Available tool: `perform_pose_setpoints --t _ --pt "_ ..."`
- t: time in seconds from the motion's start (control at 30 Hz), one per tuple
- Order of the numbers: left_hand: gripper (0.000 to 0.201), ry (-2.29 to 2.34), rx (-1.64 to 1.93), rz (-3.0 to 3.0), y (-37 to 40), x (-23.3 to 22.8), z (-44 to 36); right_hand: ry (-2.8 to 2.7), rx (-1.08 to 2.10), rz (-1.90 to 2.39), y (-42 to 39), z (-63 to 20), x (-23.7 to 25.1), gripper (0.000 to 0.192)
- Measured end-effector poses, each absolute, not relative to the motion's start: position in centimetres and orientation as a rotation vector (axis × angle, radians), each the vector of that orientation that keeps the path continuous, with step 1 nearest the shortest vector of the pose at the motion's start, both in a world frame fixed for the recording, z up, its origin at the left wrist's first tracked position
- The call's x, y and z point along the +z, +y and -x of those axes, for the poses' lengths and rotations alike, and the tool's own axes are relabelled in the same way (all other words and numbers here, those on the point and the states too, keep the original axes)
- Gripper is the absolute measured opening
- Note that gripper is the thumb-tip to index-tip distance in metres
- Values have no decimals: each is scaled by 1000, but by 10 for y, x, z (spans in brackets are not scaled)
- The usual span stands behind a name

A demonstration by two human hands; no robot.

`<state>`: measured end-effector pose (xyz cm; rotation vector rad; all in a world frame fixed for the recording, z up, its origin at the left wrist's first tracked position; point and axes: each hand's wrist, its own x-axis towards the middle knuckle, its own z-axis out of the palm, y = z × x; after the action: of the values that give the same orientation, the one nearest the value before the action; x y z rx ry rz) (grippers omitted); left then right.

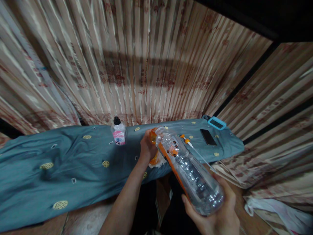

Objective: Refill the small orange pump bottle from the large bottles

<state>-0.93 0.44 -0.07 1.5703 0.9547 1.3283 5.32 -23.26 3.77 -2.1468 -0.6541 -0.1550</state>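
My right hand (217, 209) grips a large clear plastic bottle (190, 173) near its base. This bottle is tilted, with its neck up and to the left, and orange print and an orange stripe show on its side. At the neck's end, my left hand (147, 145) is wrapped round an orange see-through bottle (154, 159), partly hidden behind the hand and the clear bottle. White tissue (160, 162) lies at the orange bottle's base. Just right of the clear bottle, an orange and white pump head (187, 141) with a long tube rests on the cloth.
A teal patterned cloth (90, 160) covers the long surface. On it stand a black-capped bottle with a pink label (119, 135), a dark phone (208, 137) and a blue-framed device (217, 123). Striped curtains (146, 65) hang behind, and dark poles (246, 91) run at right.
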Motion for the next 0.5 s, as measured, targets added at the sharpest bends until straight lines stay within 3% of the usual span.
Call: perform_pose_setpoints --t 0.5 --pt "30 945 1334 -1576 5 -2 9 -715 -192 2126 -234 -54 36 106"
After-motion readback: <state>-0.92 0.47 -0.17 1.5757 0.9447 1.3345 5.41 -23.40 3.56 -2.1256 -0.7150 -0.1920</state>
